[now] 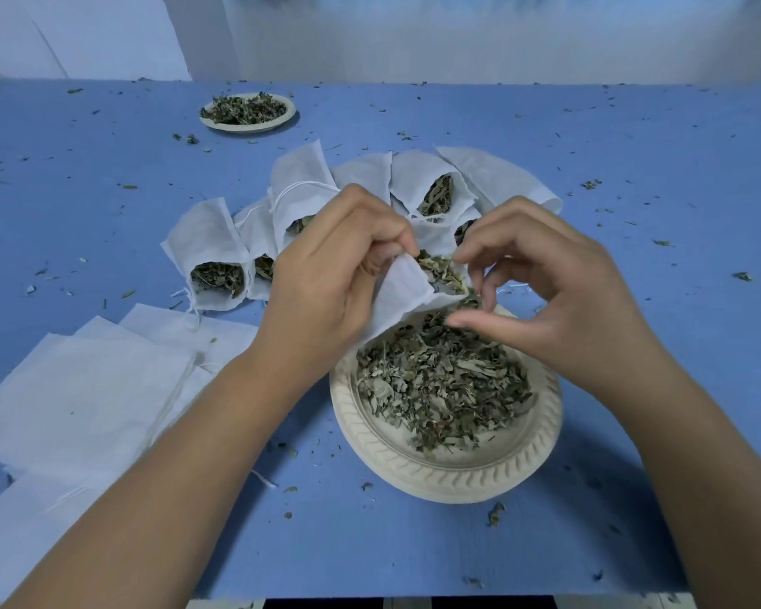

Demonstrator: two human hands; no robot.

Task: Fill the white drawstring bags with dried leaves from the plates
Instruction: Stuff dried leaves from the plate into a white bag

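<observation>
**Q:** Grip?

**A:** The left hand (335,265) grips a white bag (403,296), fingers curled round the cloth just beside its mouth. The right hand (559,296) has its fingers curled, with the tips at the mouth touching the leaves (440,270) there. I cannot tell whether it pinches any.

**Q:** Location of the bag?

**A:** Centre of the frame, held up off the table (633,169) over the far rim of the near plate (458,476).

**Q:** Orientation?

**A:** The long axis runs diagonally. The closed end sits lower left, against the left palm. The open mouth points upper right, toward the right hand.

**Q:** Appearance?

**A:** Thin white cloth, creased, with a seam along the upper edge. Grey-green crumbled leaves stand out of the mouth. The drawstring cannot be made out.

**Q:** Surroundings?

**A:** The near plate is cream with a ribbed rim and holds a heap of the same leaves. A far plate (282,120), also heaped, sits in the upper left. The filled bags (214,252) lie fanned behind the hands, mouths toward the viewer and leaves showing. The flat bags (84,389) overlap in the lower left. Leaf crumbs are scattered across the blue table.
</observation>
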